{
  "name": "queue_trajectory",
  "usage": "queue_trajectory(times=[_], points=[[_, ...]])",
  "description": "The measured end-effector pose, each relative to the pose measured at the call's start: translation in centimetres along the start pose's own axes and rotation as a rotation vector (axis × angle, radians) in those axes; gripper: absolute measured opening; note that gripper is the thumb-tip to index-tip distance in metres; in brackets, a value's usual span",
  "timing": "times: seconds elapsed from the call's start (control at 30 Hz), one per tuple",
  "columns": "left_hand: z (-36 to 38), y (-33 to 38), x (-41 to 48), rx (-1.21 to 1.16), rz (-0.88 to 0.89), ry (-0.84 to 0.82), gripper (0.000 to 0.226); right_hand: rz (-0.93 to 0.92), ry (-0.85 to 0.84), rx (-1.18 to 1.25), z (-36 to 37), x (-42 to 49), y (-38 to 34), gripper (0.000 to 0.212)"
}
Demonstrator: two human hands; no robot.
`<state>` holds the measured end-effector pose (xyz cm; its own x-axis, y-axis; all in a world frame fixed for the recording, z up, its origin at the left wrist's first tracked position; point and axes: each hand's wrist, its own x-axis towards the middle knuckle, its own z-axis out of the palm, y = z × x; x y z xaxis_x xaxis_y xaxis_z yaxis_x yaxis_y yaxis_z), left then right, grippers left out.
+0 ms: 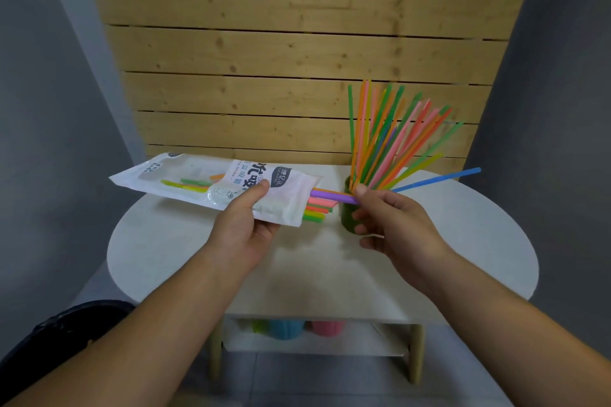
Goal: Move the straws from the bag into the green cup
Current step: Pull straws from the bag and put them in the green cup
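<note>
Nearest the camera, two bare forearms reach forward over the near edge of a round white desk [165, 261]. Under the desktop, a lower shelf [317, 344] holds a few blurred coloured things, green, blue and pink.

The left hand [244, 225] grips a white plastic bag [211, 185] from below, thumb pressed on top near its printed label, holding it roughly level above the left half of the desk. The bag's open end points right, and several straws [319, 210] poke out of it in pink, orange, green and yellow; more show faintly through the clear window toward its left end.

The right hand [393, 221] is closed in a pinch, thumb and forefinger holding the tip of a purple straw [334, 195] that still lies partly inside the bag's mouth. The other fingers are loosely curled.

Just behind that hand, partly hidden by it, the green cup [347, 208] stands upright toward the far right of the desk. A fan of straws [390, 139] rises from it, leaning mostly to the right, a blue one lowest.

Behind the desk stands a wall of pale wooden slats [297, 43].
</note>
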<state>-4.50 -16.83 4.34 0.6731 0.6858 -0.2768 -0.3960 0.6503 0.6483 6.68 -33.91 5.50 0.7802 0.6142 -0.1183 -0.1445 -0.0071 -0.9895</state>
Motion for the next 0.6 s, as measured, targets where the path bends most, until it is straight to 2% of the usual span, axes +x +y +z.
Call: queue_trajectory(times=[0.2,0.4,0.6], points=[[0.3,-0.4,-0.1,-0.005,-0.002,-0.021,0.026,0.049,-0.072,0.1,1.9,-0.3,1.1,0.03],[0.1,-0.4,-0.1,0.0,-0.011,-0.027,0.03,-0.009,0.108,0.275,3.9,-0.2,1.1,0.019],[-0.4,0.1,0.4,-0.049,-0.01,0.021,0.036,-0.068,0.234,0.44,2.1,-0.3,0.2,0.016]])
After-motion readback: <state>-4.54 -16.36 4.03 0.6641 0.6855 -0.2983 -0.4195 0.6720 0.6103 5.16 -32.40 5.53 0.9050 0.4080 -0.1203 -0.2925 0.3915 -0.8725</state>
